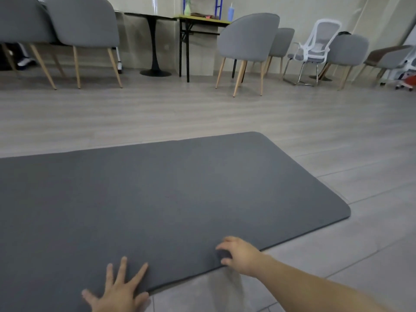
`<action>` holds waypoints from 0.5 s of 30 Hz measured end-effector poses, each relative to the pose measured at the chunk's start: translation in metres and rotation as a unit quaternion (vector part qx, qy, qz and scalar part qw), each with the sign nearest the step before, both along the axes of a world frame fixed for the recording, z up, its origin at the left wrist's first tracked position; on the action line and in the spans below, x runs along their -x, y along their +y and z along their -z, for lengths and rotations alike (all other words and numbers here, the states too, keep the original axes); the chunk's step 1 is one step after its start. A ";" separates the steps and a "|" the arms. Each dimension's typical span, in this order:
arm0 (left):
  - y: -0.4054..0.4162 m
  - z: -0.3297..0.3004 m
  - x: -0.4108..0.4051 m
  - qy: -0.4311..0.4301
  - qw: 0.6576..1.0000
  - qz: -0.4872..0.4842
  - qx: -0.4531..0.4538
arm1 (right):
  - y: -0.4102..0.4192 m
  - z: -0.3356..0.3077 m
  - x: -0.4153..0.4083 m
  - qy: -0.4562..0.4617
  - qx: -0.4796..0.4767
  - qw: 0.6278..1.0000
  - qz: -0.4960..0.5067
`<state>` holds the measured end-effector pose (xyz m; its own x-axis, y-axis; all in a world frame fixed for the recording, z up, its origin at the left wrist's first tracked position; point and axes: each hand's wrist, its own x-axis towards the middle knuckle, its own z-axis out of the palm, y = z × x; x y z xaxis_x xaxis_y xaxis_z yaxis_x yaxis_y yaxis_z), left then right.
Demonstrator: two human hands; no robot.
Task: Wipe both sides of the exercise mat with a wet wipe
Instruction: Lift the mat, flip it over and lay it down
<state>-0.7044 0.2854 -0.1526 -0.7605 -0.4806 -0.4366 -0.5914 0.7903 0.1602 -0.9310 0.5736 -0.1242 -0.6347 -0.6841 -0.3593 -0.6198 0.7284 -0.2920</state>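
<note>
1. Head view, nearest edge: the left hand lies flat on the near edge of the exercise mat, fingers straight and spread wide, thumb out to the left.
2. Just to the right, the right hand rests at the same near edge with fingers curled; whether they pinch the mat's edge or a wipe cannot be told. A pale, blurred patch shows on the floor below this hand; its nature is unclear.
3. The dark grey mat lies unrolled and flat on the floor, running from the left border to a rounded end at the right.
4. Beyond the mat, bare wood-grain floor.
5. Far side: grey upholstered chairs on pale wooden legs, a black pedestal table, a yellow-topped table carrying a blue cup, and a white mesh office chair at the far right.
</note>
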 end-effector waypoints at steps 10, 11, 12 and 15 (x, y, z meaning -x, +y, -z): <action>-0.032 0.012 -0.023 -0.081 0.995 -0.058 -0.005 | -0.023 0.026 0.003 0.101 -0.095 0.984 -0.110; -0.033 0.012 -0.023 -0.088 0.995 -0.056 -0.003 | -0.023 0.026 0.002 0.119 -0.097 0.979 -0.131; -0.036 0.013 -0.023 -0.095 0.994 -0.056 -0.006 | -0.021 0.028 0.001 0.137 -0.096 0.974 -0.151; -0.043 0.015 -0.025 -0.089 0.995 -0.038 -0.009 | -0.018 0.035 -0.002 0.172 -0.091 0.964 -0.182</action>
